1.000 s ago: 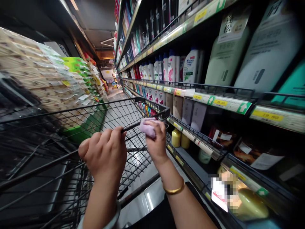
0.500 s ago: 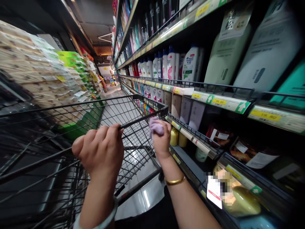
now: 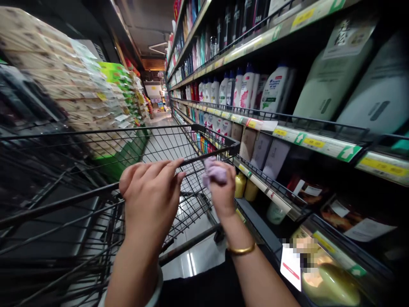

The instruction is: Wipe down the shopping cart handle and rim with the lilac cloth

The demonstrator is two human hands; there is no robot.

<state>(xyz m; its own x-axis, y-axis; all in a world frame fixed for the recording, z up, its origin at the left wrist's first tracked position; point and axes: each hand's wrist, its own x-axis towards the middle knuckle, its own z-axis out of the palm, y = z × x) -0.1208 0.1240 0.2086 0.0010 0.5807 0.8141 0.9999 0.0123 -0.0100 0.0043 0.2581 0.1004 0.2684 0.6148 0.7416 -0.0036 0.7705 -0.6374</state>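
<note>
Head-worn view, facing forward and down, close behind the hands (image 3: 152, 192), along an aisle (image 3: 159, 121)

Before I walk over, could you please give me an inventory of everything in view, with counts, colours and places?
Shopping cart: one, black wire, ahead
Cloth: one, pale purple, in the right hand
Shelf unit: one, dark, along the right
Large bottles: at least two, pale green and grey-blue, upper right
Smaller bottles: many, mostly white, middle shelf
Yellow containers: two beyond the right hand, lower shelf
Price labels: many, yellow, shelf edges
Stacked packs: many, beige and green, left
White panel: one, red bar, lower right, partly pixelated
Floor tiles: several, pale, below
Bracelet: one, gold, right wrist
Hands: two, bare; left hand on the cart's bar
</note>
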